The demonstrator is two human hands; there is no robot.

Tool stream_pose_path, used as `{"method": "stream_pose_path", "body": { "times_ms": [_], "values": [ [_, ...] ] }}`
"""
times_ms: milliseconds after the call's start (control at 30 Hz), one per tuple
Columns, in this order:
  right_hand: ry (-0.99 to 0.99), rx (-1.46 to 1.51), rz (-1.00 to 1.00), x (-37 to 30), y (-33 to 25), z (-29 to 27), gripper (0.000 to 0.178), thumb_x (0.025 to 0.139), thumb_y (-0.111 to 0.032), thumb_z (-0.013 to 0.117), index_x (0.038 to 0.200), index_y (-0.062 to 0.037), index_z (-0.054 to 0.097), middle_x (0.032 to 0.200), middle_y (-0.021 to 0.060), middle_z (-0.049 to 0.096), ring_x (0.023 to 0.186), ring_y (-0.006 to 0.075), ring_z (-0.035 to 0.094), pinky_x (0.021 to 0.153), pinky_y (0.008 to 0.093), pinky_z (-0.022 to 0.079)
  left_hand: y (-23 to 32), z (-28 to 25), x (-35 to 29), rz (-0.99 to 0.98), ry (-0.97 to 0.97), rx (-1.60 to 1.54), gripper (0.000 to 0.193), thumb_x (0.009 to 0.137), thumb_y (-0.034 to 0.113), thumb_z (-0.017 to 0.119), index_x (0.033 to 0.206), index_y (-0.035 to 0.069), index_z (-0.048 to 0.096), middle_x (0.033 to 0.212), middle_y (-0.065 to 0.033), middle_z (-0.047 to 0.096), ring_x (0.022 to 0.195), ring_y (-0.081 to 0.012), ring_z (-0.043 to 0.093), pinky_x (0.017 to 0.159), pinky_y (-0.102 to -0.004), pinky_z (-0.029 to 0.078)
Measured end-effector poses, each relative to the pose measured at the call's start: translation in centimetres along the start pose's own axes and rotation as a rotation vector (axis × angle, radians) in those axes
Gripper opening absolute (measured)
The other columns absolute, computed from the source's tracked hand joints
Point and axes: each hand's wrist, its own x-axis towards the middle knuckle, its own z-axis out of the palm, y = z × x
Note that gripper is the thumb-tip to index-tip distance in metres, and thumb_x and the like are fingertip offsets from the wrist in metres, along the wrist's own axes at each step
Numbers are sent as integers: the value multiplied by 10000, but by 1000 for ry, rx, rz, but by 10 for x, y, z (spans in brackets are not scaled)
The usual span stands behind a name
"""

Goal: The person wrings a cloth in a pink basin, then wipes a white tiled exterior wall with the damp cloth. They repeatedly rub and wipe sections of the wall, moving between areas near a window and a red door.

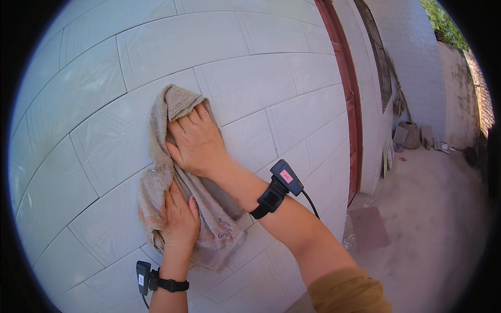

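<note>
A beige-grey towel (209, 208) is bunched against a wall of white tiles (182, 41). My right hand (198, 143) presses its upper part to the tiles, fingers tucked beneath a fold and thumb out to the side. Lower down, my left hand (180, 219) grips the towel's left side, with its fingertips partly hidden in the cloth. The loose lower end, with a faint pattern, hangs to the right of my left hand. Each of my forearms wears a black strap with a small black device.
To the right of the tiles runs a red door frame (347, 94). Beyond it, a barred window (378, 57) is set in a pale wall. A broom (403, 99) leans in the far corner beside a basket-like container (410, 135). A reddish flat slab (369, 228) lies on the concrete floor (428, 219).
</note>
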Motion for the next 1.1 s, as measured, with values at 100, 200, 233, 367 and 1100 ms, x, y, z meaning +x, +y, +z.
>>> {"method": "stream_pose_path", "body": {
  "times_ms": [100,200,233,367,1100],
  "values": [
    [82,-24,-36,-3,10,1,535,844,-341,667,1229,26,608,1301,236,576,1290,422,461,1183,565,238,10,4,1,-111,-46,-71,828,956,403,566,1607,63,185,1609,-171,311,1495,-397,247,1160,-656,135],
    [147,-33,-30,-12,20,-4,548,856,-343,657,1247,36,601,1321,240,571,1308,421,450,1189,555,231,20,9,1,9,109,-152,822,968,369,567,1605,35,167,1599,-215,302,1492,-418,236,1195,-615,130],
    [162,-46,-28,-15,23,-5,551,861,-345,652,1252,40,599,1327,242,569,1314,420,447,1191,552,228,23,10,1,26,165,-126,823,971,364,566,1604,29,161,1598,-222,300,1492,-422,233,1201,-607,130],
    [173,-94,85,-32,32,-11,527,883,-349,632,1236,41,603,1286,241,585,1295,410,462,1187,548,234,33,10,8,129,75,-66,815,978,378,557,1597,13,173,1597,-225,298,1497,-420,226,1210,-594,131],
    [-89,-261,1022,-224,70,-3,562,1018,-254,377,1450,107,375,1521,337,345,1447,499,251,1215,534,148,62,27,72,518,-873,-385,538,1010,433,479,1440,110,517,1472,-230,483,1365,-423,445,1148,-485,346]
  ]
}}
